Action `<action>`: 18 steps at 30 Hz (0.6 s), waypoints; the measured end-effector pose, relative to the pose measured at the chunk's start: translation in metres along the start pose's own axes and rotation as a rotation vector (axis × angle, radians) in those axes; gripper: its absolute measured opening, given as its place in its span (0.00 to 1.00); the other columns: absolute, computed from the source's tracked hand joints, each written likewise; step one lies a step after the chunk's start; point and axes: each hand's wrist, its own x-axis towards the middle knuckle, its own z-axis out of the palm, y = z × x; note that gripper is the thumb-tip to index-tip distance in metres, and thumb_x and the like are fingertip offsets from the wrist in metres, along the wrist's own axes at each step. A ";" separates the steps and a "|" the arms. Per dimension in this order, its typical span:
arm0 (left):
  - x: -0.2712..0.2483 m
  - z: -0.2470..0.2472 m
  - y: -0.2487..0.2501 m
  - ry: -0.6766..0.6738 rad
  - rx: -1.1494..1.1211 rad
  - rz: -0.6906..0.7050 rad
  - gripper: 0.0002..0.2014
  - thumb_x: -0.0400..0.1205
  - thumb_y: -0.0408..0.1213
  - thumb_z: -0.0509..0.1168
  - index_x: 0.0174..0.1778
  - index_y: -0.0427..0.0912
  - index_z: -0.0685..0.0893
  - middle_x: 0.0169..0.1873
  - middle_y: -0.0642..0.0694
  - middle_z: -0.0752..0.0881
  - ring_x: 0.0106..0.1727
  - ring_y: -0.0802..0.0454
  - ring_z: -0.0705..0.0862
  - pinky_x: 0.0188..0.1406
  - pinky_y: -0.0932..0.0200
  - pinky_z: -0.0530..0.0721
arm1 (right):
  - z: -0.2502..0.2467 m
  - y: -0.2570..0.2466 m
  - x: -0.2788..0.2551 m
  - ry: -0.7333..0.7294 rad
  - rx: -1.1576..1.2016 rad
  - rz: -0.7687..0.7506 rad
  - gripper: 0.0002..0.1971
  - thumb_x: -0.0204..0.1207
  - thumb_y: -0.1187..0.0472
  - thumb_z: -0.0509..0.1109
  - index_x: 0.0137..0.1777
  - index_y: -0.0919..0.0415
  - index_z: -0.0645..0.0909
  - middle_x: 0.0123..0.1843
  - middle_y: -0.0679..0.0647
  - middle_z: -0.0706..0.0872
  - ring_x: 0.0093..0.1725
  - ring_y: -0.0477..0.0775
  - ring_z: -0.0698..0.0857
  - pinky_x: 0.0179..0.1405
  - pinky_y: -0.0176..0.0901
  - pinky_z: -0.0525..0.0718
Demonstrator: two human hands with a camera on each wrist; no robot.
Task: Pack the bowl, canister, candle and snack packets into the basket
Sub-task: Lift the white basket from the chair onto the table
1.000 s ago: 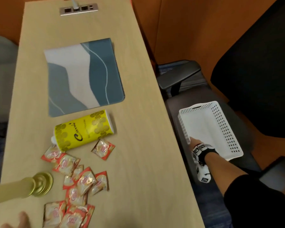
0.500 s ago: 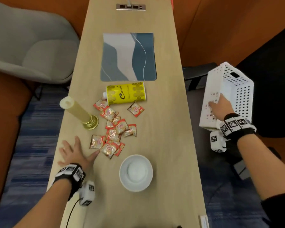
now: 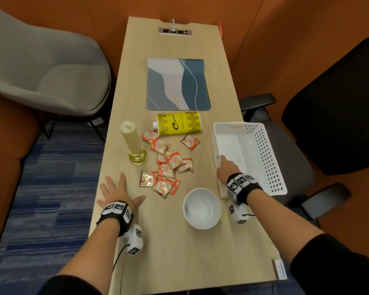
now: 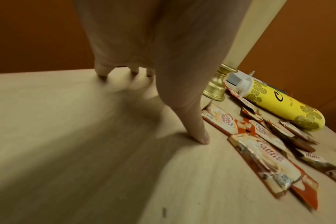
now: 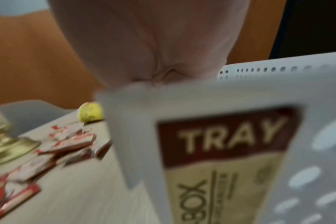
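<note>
My right hand (image 3: 227, 169) grips the near-left rim of the white perforated basket (image 3: 264, 154), which hangs over the table's right edge; its rim (image 5: 259, 84) fills the right wrist view. My left hand (image 3: 117, 188) lies flat on the table with spread fingers (image 4: 197, 133), left of the snack packets (image 3: 168, 165) (image 4: 259, 153). The yellow canister (image 3: 178, 122) (image 4: 278, 104) lies on its side beyond them. The cream candle (image 3: 131, 141) stands upright on a gold base (image 4: 215, 87). A white bowl (image 3: 201, 207) sits near the front, between my hands.
A blue and white mat (image 3: 177, 84) lies farther back on the wooden table (image 3: 179, 252), with a power strip (image 3: 175, 31) at the far end. A grey armchair (image 3: 41, 67) stands left, a black office chair (image 3: 332, 107) right.
My right hand has carried the basket from the chair seat up to the table's right edge. My left hand came to rest flat beside the packets. The head view swung to take in the whole table.
</note>
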 end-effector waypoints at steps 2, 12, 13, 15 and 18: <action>0.001 -0.001 -0.006 -0.001 0.009 0.025 0.60 0.66 0.70 0.72 0.85 0.61 0.40 0.86 0.41 0.37 0.86 0.36 0.40 0.77 0.23 0.55 | 0.012 -0.002 -0.006 -0.015 0.014 -0.003 0.21 0.81 0.62 0.58 0.74 0.60 0.67 0.63 0.67 0.84 0.60 0.69 0.83 0.55 0.54 0.81; 0.006 -0.003 -0.008 -0.002 -0.048 -0.024 0.69 0.57 0.71 0.77 0.86 0.60 0.38 0.86 0.45 0.35 0.87 0.39 0.38 0.77 0.21 0.52 | -0.061 -0.018 -0.025 0.112 -0.076 -0.195 0.26 0.75 0.41 0.70 0.70 0.53 0.76 0.55 0.55 0.87 0.53 0.57 0.86 0.57 0.49 0.83; 0.008 -0.007 -0.006 -0.027 -0.041 -0.042 0.71 0.55 0.70 0.78 0.85 0.60 0.37 0.86 0.45 0.34 0.86 0.38 0.38 0.76 0.19 0.53 | -0.068 -0.025 -0.034 0.087 -0.061 -0.277 0.25 0.73 0.40 0.72 0.66 0.51 0.79 0.53 0.52 0.86 0.50 0.54 0.86 0.55 0.49 0.83; 0.011 -0.012 -0.002 -0.063 -0.031 -0.069 0.73 0.53 0.67 0.81 0.85 0.61 0.36 0.85 0.44 0.32 0.86 0.37 0.37 0.75 0.17 0.54 | -0.067 -0.037 -0.054 -0.069 -0.059 -0.413 0.25 0.69 0.40 0.76 0.64 0.49 0.81 0.52 0.50 0.86 0.44 0.52 0.86 0.51 0.47 0.85; 0.014 -0.019 0.005 -0.110 -0.021 -0.095 0.75 0.53 0.64 0.83 0.84 0.61 0.35 0.85 0.44 0.31 0.86 0.35 0.36 0.73 0.16 0.56 | -0.032 -0.040 -0.064 -0.265 -0.322 -0.547 0.28 0.71 0.42 0.76 0.70 0.49 0.79 0.56 0.49 0.85 0.45 0.49 0.83 0.52 0.44 0.82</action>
